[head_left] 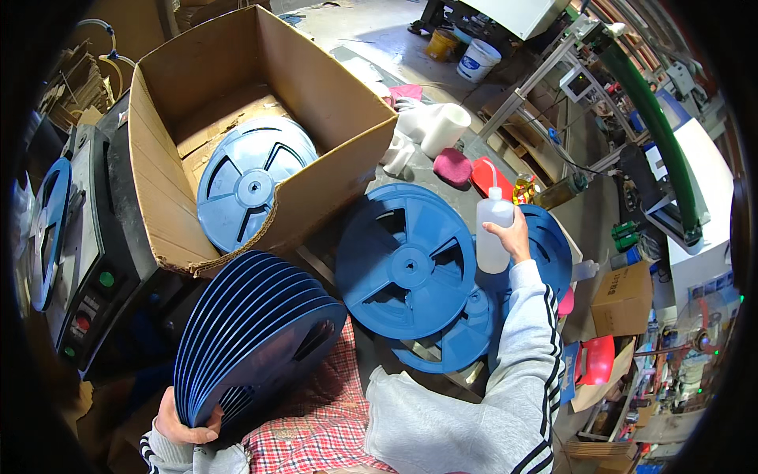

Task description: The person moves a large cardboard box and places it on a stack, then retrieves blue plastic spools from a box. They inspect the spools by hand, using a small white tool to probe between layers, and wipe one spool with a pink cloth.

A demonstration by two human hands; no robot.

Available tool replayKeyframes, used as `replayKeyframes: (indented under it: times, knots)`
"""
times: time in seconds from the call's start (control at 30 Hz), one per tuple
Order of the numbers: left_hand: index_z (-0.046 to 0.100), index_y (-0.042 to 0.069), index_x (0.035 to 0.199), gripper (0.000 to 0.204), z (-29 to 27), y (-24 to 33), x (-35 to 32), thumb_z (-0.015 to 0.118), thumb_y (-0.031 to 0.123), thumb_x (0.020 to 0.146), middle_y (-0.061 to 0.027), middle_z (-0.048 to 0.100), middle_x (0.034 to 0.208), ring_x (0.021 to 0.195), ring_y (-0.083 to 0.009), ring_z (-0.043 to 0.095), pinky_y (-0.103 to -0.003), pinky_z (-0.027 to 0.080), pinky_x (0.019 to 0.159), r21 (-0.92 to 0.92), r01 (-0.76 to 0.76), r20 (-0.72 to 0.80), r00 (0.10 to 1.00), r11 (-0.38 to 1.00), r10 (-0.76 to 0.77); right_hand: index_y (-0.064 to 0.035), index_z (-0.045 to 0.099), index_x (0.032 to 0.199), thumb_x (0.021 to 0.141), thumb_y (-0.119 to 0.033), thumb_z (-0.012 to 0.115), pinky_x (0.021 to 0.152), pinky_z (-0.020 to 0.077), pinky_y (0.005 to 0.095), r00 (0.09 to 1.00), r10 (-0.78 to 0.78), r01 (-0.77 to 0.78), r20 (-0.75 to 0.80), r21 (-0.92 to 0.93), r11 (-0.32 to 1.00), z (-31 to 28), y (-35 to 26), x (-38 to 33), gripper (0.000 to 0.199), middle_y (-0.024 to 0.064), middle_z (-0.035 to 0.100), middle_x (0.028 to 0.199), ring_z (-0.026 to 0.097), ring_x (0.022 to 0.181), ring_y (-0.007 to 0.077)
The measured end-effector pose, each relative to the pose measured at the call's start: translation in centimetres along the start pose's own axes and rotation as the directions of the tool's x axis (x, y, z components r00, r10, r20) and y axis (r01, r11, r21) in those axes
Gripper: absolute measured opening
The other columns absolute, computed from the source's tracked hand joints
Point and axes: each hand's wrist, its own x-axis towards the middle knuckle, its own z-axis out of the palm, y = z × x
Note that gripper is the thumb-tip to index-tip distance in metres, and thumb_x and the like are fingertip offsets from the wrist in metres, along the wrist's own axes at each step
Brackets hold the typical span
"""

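My left hand (187, 421) is closed on the lower edge of a fanned stack of dark blue plastic reels (260, 340), tilted over my lap. My right hand (513, 235) grips a translucent white squeeze bottle (494, 213) with a thin bent spout, held upright. Below and left of the bottle, a large blue reel (410, 265) with cut-out windows lies over others. More blue reels (549, 245) lie behind my right wrist. Ahead of the stack, an open cardboard box (316, 186) holds several blue reels (257, 182).
A black machine (99, 284) with green buttons stands at the left, a blue reel (51, 237) against it. White rolls (444, 130), a pink sponge (453, 167) and a red item (485, 175) lie beyond the reels. Buckets (478, 61) stand on the floor; a small carton (624, 299) sits right.
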Motion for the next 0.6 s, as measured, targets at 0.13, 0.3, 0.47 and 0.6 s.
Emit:
replayKeyframes:
  times: [0.13, 0.3, 0.47, 0.6]
  knots:
    - [0.060, -0.009, 0.095, 0.040, 0.4, 0.2, -0.3, 0.081, -0.005, 0.061, -0.0115, 0.063, 0.067, 0.048, -0.0173, 0.059, -0.029, 0.052, 0.049, 0.001, 0.023, -0.021, 1.000, 1.000, -0.023, -0.0049, 0.059, 0.121, 0.056, -0.027, 0.088, 0.094, 0.0476, 0.0404, 0.997, 0.067, -0.069, -0.022, -0.098, 0.993, 1.1, -0.5, 0.2, 0.074, 0.0171, 0.061, 0.116, 0.059, 0.108, 0.0324]
    - [0.060, -0.009, 0.095, 0.041, 0.5, 0.0, -0.1, 0.082, -0.004, 0.061, -0.0112, 0.063, 0.066, 0.048, -0.0174, 0.059, -0.029, 0.052, 0.049, 0.012, -0.012, -0.004, 1.000, 1.000, 0.012, -0.0014, 0.062, 0.115, 0.055, -0.026, 0.089, 0.090, 0.0501, 0.0399, 0.995, 0.094, -0.095, -0.016, -0.070, 0.993, 1.0, -0.1, 0.6, 0.070, 0.0177, 0.065, 0.111, 0.063, 0.104, 0.0314]
    - [0.061, -0.009, 0.093, 0.038, 0.8, 0.5, 0.1, 0.081, -0.004, 0.061, -0.0104, 0.062, 0.064, 0.047, -0.0172, 0.059, -0.029, 0.051, 0.048, 0.004, 0.082, -0.038, 0.996, 0.997, -0.082, 0.0002, 0.061, 0.114, 0.055, -0.028, 0.089, 0.089, 0.0505, 0.0407, 0.998, 0.057, -0.054, 0.023, -0.100, 0.993, 1.4, 0.5, 1.1, 0.071, 0.0183, 0.066, 0.107, 0.064, 0.101, 0.0322]
    - [0.061, -0.009, 0.093, 0.039, 1.0, 0.3, 0.3, 0.083, -0.003, 0.062, -0.0101, 0.061, 0.062, 0.047, -0.0171, 0.059, -0.028, 0.051, 0.048, 0.034, 0.014, -0.017, 1.000, 0.999, -0.014, 0.0000, 0.060, 0.116, 0.055, -0.028, 0.089, 0.090, 0.0500, 0.0412, 0.996, 0.092, -0.091, 0.007, -0.072, 0.993, 1.8, -0.1, 1.5, 0.073, 0.0189, 0.065, 0.109, 0.063, 0.102, 0.0331]
